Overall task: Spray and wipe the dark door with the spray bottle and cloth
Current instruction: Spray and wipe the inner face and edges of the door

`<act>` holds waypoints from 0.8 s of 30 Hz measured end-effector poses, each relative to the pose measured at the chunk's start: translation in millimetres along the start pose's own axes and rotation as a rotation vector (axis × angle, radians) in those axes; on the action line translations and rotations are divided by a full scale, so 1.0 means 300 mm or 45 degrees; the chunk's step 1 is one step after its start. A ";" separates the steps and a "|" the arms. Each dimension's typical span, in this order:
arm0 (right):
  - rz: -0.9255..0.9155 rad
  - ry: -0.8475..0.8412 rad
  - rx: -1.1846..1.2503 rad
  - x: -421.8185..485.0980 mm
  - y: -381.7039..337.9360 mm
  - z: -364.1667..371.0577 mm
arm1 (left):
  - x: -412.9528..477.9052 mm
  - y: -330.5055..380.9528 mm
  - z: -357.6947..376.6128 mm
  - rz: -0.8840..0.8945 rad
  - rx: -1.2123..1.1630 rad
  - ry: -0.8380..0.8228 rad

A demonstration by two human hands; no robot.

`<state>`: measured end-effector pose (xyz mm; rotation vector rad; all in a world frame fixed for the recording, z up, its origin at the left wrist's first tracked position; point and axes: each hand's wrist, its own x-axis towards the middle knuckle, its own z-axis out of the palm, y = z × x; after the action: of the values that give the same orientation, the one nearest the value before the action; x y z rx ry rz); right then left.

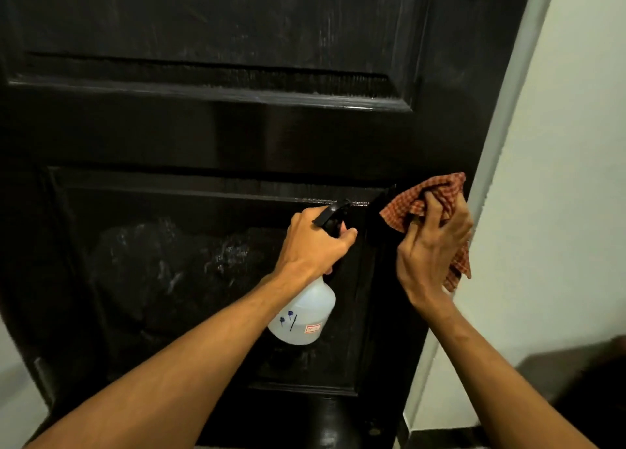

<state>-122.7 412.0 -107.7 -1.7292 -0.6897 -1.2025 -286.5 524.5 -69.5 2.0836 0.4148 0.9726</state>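
Observation:
The dark panelled door (216, 137) fills most of the view, with pale wet smears on its lower panel. My left hand (313, 242) grips the black trigger head of a translucent white spray bottle (303, 316), held close to the lower panel. My right hand (435, 245) holds a bunched red-and-cream checked cloth (426, 199) against the door's right side, near the upper corner of the lower panel. Part of the cloth hangs below my palm.
A white door frame (487, 191) runs down the right side of the door, with a pale wall (569, 177) beyond it. A dark shape (582, 387) sits low at the right. The door's bottom edge and dark floor lie below.

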 end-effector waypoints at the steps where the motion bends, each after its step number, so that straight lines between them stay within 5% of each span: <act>1: -0.086 -0.007 0.010 0.000 0.000 0.001 | -0.003 0.005 0.011 0.001 -0.003 -0.004; 8: -0.531 -0.265 -0.197 -0.051 -0.064 0.066 | -0.066 -0.046 -0.014 0.045 -0.043 0.129; 17: -0.322 -0.343 -0.194 -0.084 -0.230 0.112 | -0.193 -0.212 -0.196 -0.055 -0.010 0.218; 22: -0.887 -0.615 -0.139 -0.328 -0.227 0.170 | -0.258 -0.325 -0.277 -0.169 -0.008 0.275; 24: -0.792 -0.567 -0.028 -0.293 -0.258 0.188 | -0.278 -0.371 -0.316 -0.193 -0.003 0.293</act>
<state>-194.9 500.9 -169.2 -1.8839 -1.5722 -1.2232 -409.1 597.2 -158.8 1.9131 0.6787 1.1233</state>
